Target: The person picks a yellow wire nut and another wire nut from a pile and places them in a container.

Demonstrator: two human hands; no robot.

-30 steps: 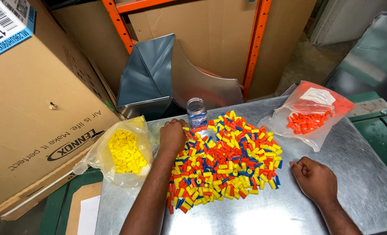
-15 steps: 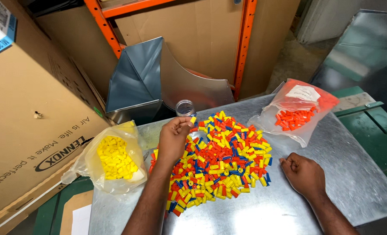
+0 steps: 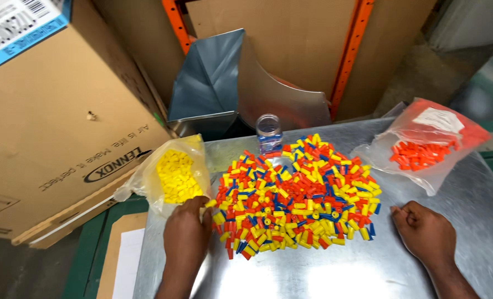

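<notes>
Cardboard box [image 3: 52, 122]: one, at 9 to 10 o'clock, off the desk edge.
Desk [image 3: 324, 277]: one bare metal sheet carrying everything below.
Sheet-metal duct piece [image 3: 230, 88]: one, at 12 o'clock behind the desk.
Pile of small caps [image 3: 296, 194]: one mixed heap, centre of the desk; red, yellow and blue pieces, too many to count singly.
Bag of orange caps [image 3: 424, 147]: one clear bag, at 2 o'clock, well apart from the heap.
Bag of yellow caps [image 3: 171, 174]: one clear bag, at 9 o'clock, just beside the heap.
Left hand [image 3: 186, 230]: half a second ago it was up at the jar; it now lies at 8 o'clock between yellow bag and heap edge, fingers curled narrow over a yellow piece. Judged: the picking has shifted from the jar to the yellow side.
Right hand [image 3: 424, 232]: unchanged at 4 o'clock, loosely closed on the desk; whether it holds anything cannot be told.
Clear jar [image 3: 269, 133]: one, upright at 12 o'clock, touching the heap, now unattended.
</notes>
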